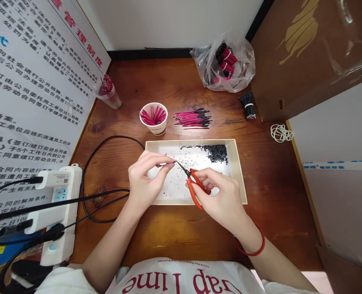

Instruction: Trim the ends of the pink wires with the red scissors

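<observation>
My left hand (148,175) pinches a small dark piece, mostly hidden by the fingers, over the left part of a shallow cream box (241,179). My right hand (220,192) is wrapped round red-handled scissors (196,183), whose dark tips point up and left, close to my left fingertips. Inside the box, a heap of short black pieces (217,153) lies at the back right, with tiny bits scattered over the white bottom. Behind the box are a paper cup (158,130) of pink wires and a row of pink wires with black ends (192,119).
A plastic cup (110,98) leans at the back left. At the back right are a clear bag (207,77) of wire bundles, a tied black bundle (247,105) and white bands (281,133). A power strip (72,204) and black cables (82,179) lie left.
</observation>
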A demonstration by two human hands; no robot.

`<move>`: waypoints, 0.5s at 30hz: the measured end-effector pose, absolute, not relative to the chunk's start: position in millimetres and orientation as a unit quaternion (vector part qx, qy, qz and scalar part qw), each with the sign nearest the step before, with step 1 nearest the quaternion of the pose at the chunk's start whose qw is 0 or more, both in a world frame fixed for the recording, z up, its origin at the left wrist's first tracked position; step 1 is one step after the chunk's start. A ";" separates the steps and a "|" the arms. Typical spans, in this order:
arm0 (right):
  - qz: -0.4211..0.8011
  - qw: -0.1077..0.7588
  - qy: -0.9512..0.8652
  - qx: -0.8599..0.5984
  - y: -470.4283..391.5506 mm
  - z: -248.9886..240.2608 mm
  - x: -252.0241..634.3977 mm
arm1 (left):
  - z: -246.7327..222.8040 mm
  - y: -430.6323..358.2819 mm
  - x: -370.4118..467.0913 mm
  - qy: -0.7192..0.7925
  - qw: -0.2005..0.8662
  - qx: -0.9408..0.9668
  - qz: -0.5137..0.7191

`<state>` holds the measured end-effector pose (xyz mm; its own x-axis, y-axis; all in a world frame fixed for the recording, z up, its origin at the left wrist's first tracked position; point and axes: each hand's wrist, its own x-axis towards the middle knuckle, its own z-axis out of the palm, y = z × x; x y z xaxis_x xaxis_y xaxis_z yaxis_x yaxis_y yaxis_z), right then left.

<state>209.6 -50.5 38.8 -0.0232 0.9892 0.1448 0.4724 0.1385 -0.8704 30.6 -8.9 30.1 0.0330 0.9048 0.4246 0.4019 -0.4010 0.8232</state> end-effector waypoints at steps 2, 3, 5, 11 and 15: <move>0.318 0.404 -0.638 -0.572 -50.5 38.9 209.7 | 30.0 -8.8 30.6 0.487 0.255 0.670 0.498; 0.316 0.405 -0.639 -0.573 -50.5 39.1 209.8 | 30.0 -8.8 30.6 0.488 0.257 0.669 0.498; 0.312 0.405 -0.639 -0.575 -50.5 40.2 210.1 | 30.1 -8.8 30.5 0.490 0.259 0.667 0.497; 0.311 0.391 -0.640 -0.584 -49.6 44.1 209.6 | 30.3 -9.0 30.0 0.499 0.254 0.669 0.489; 0.309 0.385 -0.646 -0.582 -49.6 43.3 209.1 | 30.0 -9.1 30.2 0.494 0.253 0.672 0.489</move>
<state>209.1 -49.6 43.3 -0.0258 0.9902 0.1375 0.5142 0.1311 -0.8476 30.2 -9.1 30.0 0.0323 0.9128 0.4072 0.4168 -0.3826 0.8246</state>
